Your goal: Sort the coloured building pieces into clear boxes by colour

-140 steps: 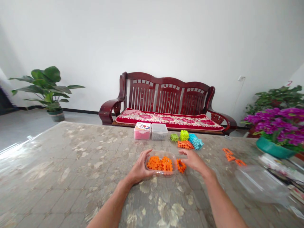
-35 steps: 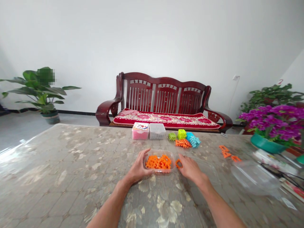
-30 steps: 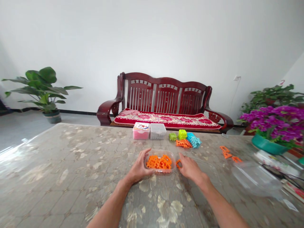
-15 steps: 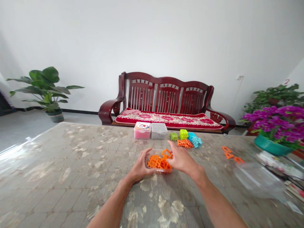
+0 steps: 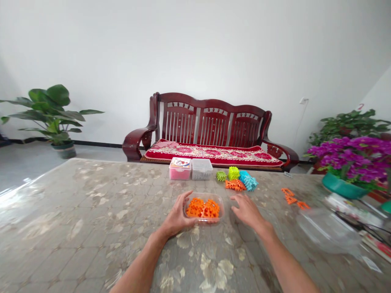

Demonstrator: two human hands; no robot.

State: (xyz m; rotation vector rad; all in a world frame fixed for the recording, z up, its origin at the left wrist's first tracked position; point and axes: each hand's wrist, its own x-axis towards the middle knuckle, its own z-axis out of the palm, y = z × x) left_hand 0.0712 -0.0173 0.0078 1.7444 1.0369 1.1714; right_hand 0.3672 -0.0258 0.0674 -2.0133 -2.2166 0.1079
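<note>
- Clear tub (image 5: 207, 221): on the patterned tablecloth (image 5: 122, 211), directly before the person, upright, uncovered.
- Orange pieces (image 5: 203, 208): heaped inside tub; openwork, look like hard plastic.
- Handling (judgement): tub likely light, thin-walled, a bit flexy, smooth enough to slide; squeeze gently. Best hold: opposite walls below the rim. Pieces probably light, stiff, not fragile; pinch by an edge.
- Left hand (image 5: 179, 212): grasping tub's left end, thumb on near side, fingers on far side.
- Right hand (image 5: 247, 211): released, fingers spread, nothing seen in it; just beside tub's right end, not touching it.
- Beyond tub: pink box (image 5: 180, 172) and greyish clear box (image 5: 202, 170) side by side; right of them, green, blue and orange-red clusters (image 5: 235, 185).
- Far right: loose orange pieces (image 5: 290, 197), larger clear container (image 5: 328, 232), purple flowers (image 5: 356, 158).
</note>
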